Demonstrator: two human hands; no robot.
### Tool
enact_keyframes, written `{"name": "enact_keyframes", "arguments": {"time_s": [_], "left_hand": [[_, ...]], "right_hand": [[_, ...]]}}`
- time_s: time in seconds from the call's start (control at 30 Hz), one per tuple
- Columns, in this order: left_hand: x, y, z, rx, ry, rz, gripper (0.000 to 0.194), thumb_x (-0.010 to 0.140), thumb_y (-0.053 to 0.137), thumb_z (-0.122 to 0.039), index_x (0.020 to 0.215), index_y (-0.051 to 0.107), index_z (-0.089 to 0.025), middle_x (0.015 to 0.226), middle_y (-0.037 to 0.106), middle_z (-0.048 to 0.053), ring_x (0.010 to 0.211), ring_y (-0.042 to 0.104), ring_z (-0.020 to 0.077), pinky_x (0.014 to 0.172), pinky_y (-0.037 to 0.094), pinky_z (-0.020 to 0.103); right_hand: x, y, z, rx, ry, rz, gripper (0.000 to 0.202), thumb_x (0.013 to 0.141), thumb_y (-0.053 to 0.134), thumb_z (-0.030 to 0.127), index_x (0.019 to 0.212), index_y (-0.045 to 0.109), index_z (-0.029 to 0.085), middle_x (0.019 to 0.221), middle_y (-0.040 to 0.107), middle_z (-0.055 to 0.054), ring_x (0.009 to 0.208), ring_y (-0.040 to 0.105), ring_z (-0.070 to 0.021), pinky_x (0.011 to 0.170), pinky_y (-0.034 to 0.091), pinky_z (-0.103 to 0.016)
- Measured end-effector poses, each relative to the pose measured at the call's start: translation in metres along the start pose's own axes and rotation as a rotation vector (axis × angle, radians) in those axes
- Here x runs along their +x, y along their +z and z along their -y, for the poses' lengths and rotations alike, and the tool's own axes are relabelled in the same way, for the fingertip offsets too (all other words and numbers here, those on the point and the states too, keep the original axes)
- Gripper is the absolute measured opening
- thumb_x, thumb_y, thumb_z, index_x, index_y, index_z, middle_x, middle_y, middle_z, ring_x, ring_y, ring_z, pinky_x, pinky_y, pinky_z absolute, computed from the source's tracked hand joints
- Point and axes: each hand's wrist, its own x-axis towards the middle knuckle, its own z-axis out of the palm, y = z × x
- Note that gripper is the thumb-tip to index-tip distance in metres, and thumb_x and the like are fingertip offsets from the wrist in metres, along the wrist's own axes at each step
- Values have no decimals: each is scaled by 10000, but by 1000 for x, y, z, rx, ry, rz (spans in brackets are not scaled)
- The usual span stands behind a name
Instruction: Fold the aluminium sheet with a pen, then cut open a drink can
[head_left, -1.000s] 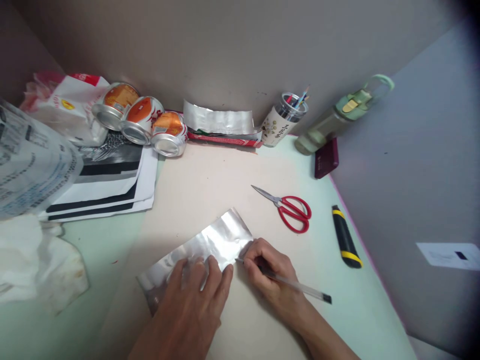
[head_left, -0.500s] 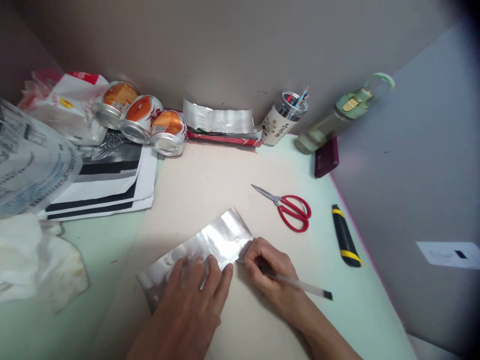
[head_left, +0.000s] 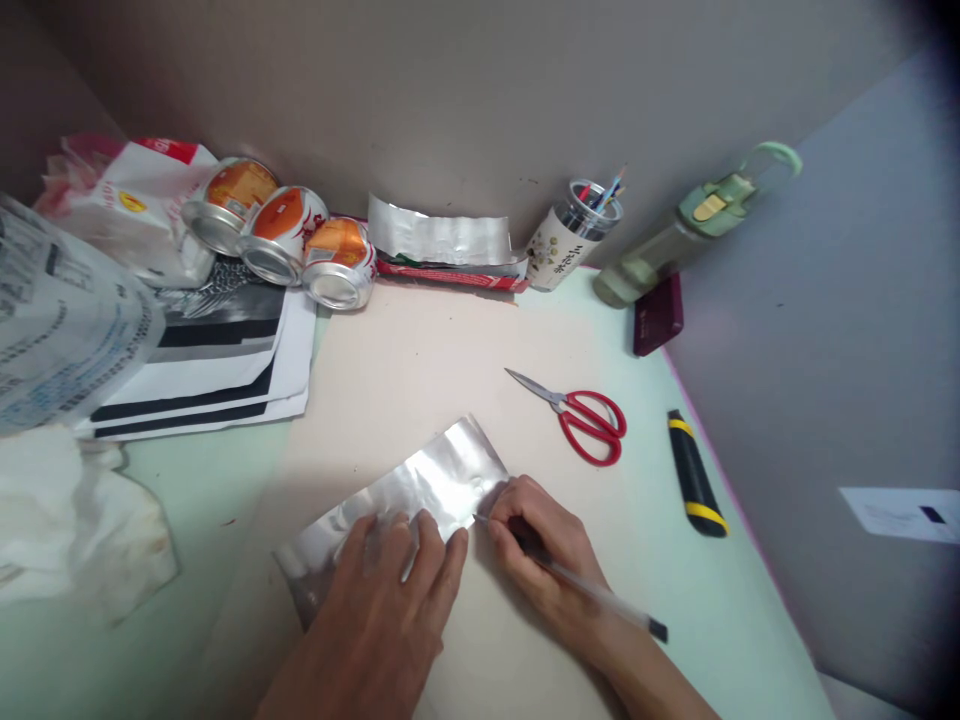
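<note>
A shiny silver metal sheet (head_left: 442,470) lies slantwise on the pale board (head_left: 405,370). My left hand (head_left: 390,590) rests on its lower edge, fingers spread and pressing it flat. My right hand (head_left: 544,550) is closed around a pen (head_left: 600,592) with a clear barrel and black end; the pen's tip touches or nearly touches the sheet's lower right edge. Beyond my right hand lie red-handled scissors (head_left: 589,415), their blades pointing up and to the left.
Three cans (head_left: 337,265), cut metal strips (head_left: 442,240), a pen jar (head_left: 566,240) and a green bottle (head_left: 675,235) line the back. A black-yellow cutter (head_left: 696,475) lies right. Papers (head_left: 202,385) and a white cloth (head_left: 82,530) are left.
The pen's rear end has dipped toward me and its tip now shows at the sheet's edge. My left hand stays on the sheet. The view has shifted slightly.
</note>
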Motion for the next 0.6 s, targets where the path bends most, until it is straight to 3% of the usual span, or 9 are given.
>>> {"name": "enact_keyframes", "arguments": {"time_s": [0.17, 0.6], "left_hand": [[0, -2, 1, 13, -3, -25, 532, 949, 501, -581, 1375, 581, -273, 1246, 692, 83, 1108, 595, 302, 982, 391, 488], [0, -2, 1, 35, -1, -42, 527, 962, 485, -563, 1385, 564, -258, 1284, 667, 91, 1148, 577, 306, 995, 392, 498]], "right_hand": [[0, -3, 1, 47, 43, 41, 183, 954, 508, 188, 779, 468, 222, 783, 510, -1, 697, 474, -149, 628, 389, -277], [0, 1, -2, 0, 23, -22, 160, 951, 507, 171, 799, 489, 219, 800, 530, -1, 714, 497, -145, 655, 397, -271]]}}
